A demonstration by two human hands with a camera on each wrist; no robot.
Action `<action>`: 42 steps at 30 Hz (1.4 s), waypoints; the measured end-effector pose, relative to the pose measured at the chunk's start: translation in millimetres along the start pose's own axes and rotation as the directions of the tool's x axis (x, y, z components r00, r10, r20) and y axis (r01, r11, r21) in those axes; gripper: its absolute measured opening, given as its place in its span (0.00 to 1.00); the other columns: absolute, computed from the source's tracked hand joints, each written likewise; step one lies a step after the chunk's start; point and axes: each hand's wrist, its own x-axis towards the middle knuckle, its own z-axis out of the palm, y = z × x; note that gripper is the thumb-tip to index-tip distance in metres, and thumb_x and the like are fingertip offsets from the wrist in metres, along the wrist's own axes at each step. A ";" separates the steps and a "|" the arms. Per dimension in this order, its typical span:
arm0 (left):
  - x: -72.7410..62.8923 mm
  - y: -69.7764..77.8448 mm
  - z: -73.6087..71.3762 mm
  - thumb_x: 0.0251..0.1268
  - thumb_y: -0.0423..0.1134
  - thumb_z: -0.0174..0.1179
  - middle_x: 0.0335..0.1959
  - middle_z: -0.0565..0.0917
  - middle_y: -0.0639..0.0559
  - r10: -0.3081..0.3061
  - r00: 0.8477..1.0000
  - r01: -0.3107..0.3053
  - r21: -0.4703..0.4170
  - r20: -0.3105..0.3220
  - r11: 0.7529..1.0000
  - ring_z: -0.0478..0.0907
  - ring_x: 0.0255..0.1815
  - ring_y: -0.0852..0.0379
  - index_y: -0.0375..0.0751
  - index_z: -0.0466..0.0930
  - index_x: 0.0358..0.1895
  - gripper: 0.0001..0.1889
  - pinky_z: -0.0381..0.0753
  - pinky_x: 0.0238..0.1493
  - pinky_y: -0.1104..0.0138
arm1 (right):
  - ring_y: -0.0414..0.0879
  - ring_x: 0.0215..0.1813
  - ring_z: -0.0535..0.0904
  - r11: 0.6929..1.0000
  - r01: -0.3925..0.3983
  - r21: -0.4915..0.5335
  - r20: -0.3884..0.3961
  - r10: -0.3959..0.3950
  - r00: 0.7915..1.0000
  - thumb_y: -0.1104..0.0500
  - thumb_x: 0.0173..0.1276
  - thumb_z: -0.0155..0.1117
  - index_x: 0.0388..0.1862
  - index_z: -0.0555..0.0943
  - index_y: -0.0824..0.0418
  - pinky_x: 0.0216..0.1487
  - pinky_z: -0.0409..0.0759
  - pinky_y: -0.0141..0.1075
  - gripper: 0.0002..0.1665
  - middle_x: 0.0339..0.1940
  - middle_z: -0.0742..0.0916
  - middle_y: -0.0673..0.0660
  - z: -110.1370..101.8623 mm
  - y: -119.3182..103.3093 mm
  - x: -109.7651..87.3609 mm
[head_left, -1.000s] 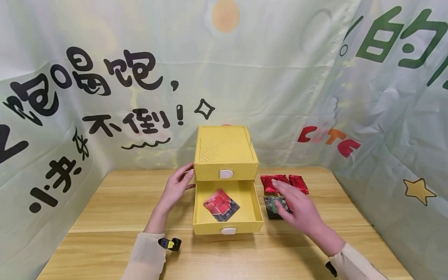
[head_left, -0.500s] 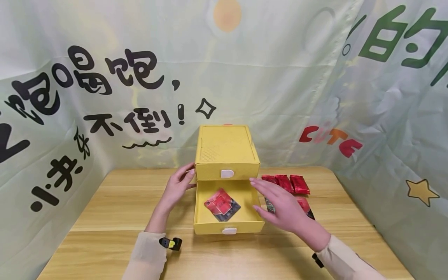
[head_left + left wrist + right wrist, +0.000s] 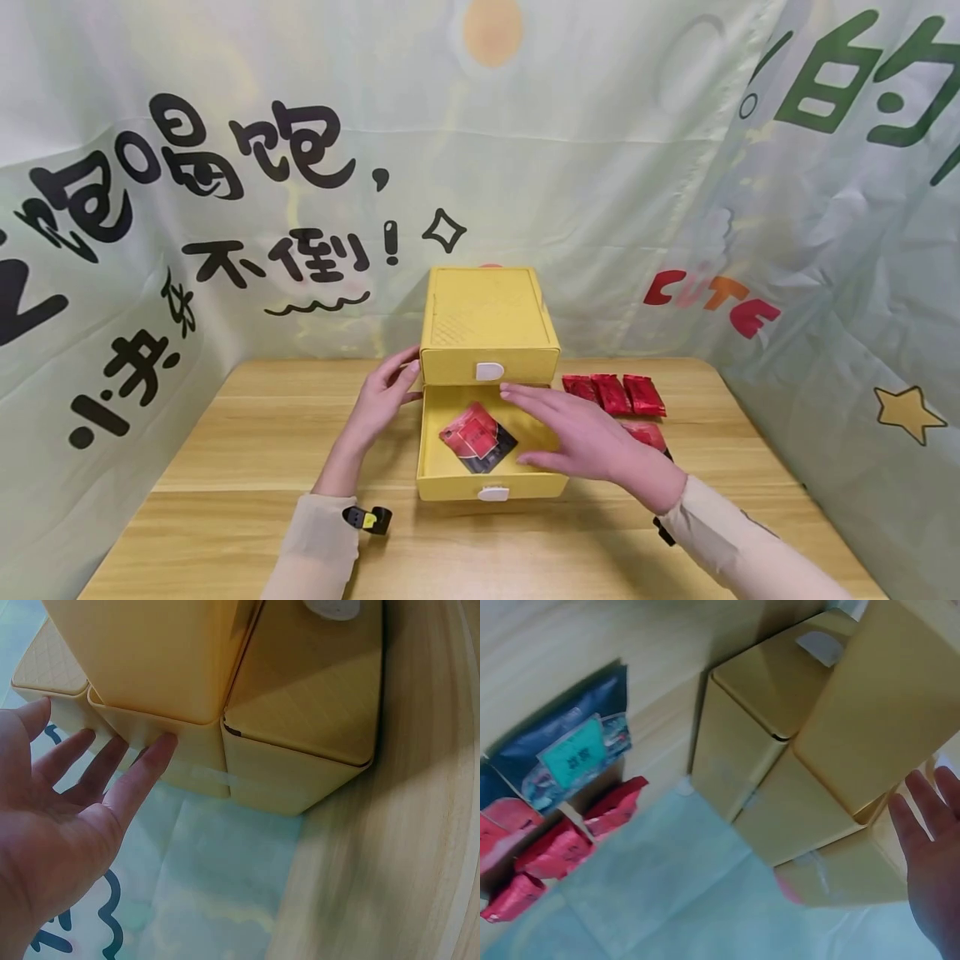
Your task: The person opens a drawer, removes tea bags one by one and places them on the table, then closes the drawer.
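Note:
A yellow drawer cabinet [image 3: 491, 312] stands on the table with one drawer [image 3: 491, 488] pulled out. Inside that drawer lies a flat red-and-black square packet [image 3: 476, 436]. My left hand [image 3: 381, 400] rests its fingertips against the cabinet's left side, fingers spread, as the left wrist view also shows. Over the right part of the pulled-out drawer is my right hand [image 3: 588, 433], fingers extended and thumb apart, holding nothing. In the right wrist view its fingers appear beside the drawer's outer end. Below the drawer, a closed drawer [image 3: 307, 682] shows in the left wrist view.
Right of the cabinet sit several small red foil packets [image 3: 611, 393]. A red-and-black packet [image 3: 647, 433] is partly covered by my right hand, and a dark packet with a green label [image 3: 574, 754] lies near it. A printed cloth [image 3: 525, 175] hangs around the table [image 3: 285, 417].
My right hand has moved left from above the packets on the table to over the pulled-out drawer. The left hand stays against the cabinet's side.

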 end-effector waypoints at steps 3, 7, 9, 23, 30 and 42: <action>0.3 0.4 -0.4 0.83 0.42 0.55 0.74 0.69 0.37 -0.003 1.000 0.003 -0.005 -0.001 1.000 0.72 0.70 0.40 0.35 0.68 0.77 0.26 0.90 0.55 0.56 | 0.51 0.75 0.72 1.000 0.014 -0.009 0.064 -0.014 0.998 0.38 0.66 0.75 0.81 0.67 0.56 0.70 0.80 0.52 0.50 0.80 0.73 0.52 -1.5 -2.2 9.1; 1.0 -0.3 -1.2 0.83 0.41 0.55 0.74 0.69 0.37 -0.003 1.000 0.003 -0.010 -0.004 1.000 0.72 0.70 0.40 0.35 0.69 0.77 0.26 0.90 0.55 0.55 | 0.51 0.74 0.74 0.999 0.043 -0.016 0.120 -0.041 0.992 0.37 0.64 0.76 0.80 0.68 0.56 0.67 0.83 0.51 0.51 0.79 0.74 0.53 -0.1 -5.0 20.7; 1.6 -1.2 -1.5 0.83 0.40 0.55 0.73 0.70 0.37 -0.004 1.000 0.004 -0.010 -0.004 1.000 0.72 0.70 0.39 0.35 0.69 0.76 0.25 0.90 0.55 0.54 | 0.51 0.73 0.75 0.998 0.054 -0.018 0.138 -0.051 0.989 0.37 0.63 0.77 0.79 0.69 0.57 0.67 0.83 0.50 0.52 0.78 0.74 0.53 1.6 -6.1 25.6; 1.9 0.1 0.2 0.83 0.40 0.55 0.74 0.69 0.36 -0.003 1.000 0.003 -0.008 0.005 1.000 0.72 0.70 0.38 0.35 0.69 0.77 0.25 0.90 0.56 0.53 | 0.49 0.71 0.76 0.990 0.129 -0.050 0.261 -0.112 0.959 0.41 0.63 0.79 0.76 0.74 0.55 0.68 0.82 0.45 0.46 0.75 0.77 0.52 18.5 -8.0 47.7; 1.3 -0.2 0.3 0.83 0.39 0.54 0.74 0.69 0.36 -0.002 1.000 0.002 -0.014 -0.002 1.000 0.73 0.69 0.36 0.35 0.69 0.76 0.25 0.90 0.54 0.56 | 0.46 0.70 0.77 0.977 0.201 -0.077 0.265 -0.174 0.948 0.40 0.60 0.80 0.73 0.77 0.55 0.70 0.80 0.42 0.45 0.69 0.83 0.51 25.9 -7.8 55.8; 1.8 0.0 -0.6 0.83 0.40 0.55 0.74 0.70 0.37 -0.005 1.000 0.005 -0.017 -0.001 1.000 0.73 0.69 0.37 0.36 0.69 0.76 0.25 0.90 0.54 0.55 | 0.46 0.70 0.77 0.987 0.152 -0.050 0.354 -0.125 0.927 0.50 0.58 0.83 0.74 0.77 0.56 0.68 0.82 0.42 0.45 0.70 0.82 0.52 29.3 -7.0 59.1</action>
